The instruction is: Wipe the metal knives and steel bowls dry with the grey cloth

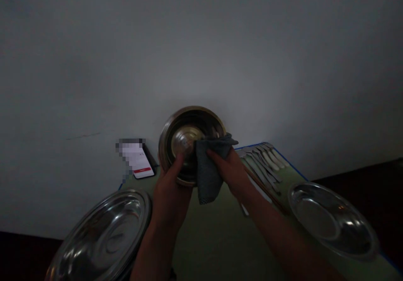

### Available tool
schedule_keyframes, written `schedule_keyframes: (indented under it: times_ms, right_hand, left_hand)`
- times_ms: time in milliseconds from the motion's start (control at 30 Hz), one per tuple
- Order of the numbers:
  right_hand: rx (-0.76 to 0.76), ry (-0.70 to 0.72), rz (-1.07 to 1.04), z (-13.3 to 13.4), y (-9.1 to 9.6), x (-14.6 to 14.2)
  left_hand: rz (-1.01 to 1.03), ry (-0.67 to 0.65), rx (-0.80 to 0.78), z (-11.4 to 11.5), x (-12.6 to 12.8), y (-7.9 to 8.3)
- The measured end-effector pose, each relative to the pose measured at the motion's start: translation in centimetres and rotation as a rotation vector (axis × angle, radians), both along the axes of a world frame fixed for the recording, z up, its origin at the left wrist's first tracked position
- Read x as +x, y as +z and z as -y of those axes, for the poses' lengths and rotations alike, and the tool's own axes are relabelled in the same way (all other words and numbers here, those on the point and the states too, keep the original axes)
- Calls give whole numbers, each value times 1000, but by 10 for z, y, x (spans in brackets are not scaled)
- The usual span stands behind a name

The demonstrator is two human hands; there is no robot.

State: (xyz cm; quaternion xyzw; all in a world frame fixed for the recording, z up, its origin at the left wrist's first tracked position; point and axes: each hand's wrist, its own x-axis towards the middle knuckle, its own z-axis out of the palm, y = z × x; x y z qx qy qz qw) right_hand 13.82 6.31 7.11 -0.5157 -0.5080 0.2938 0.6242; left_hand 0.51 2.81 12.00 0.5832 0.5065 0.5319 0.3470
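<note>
A round steel bowl (182, 125) is held up over the table, tilted so its inside faces me. My left hand (170, 188) grips its lower rim, thumb inside the bowl. My right hand (231, 169) is closed on a dark grey cloth (208, 167) and presses it against the bowl's right inner side. The cloth's tail hangs down between my two hands.
A green-topped table (214, 230) stands against a pale wall. A large steel plate (103, 235) lies at the left, another steel plate (333, 220) at the right. Several spoons (264, 159) lie in a row at the back right. A phone (140, 161) leans at the wall.
</note>
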Motion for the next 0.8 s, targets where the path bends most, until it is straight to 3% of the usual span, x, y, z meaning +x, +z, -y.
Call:
schedule_keyframes:
  times_ms: [100,200,300,433,567,700,800]
  right_hand:
    - [-36,125,88,2,8,22]
    - [-24,134,309,8,21,38]
    - [-39,107,472,15,33,39]
    - [42,-38,603,24,43,33]
    - [90,-185,705,28,48,31]
    - [116,-185,754,26,44,25]
    - [85,-219,647,23,39,20]
  left_hand:
    - [370,-167,-115,-4,-5,13]
    - [493,-183,-221,-8,-18,23]
    - [409,-197,-289,-11,-27,20]
    - [299,-284,-327,-10,-26,12]
    - [330,-390,-280,0,-24,21]
    - [210,-446,-283,10,-31,33]
    - [222,-433,-279,10,-34,29]
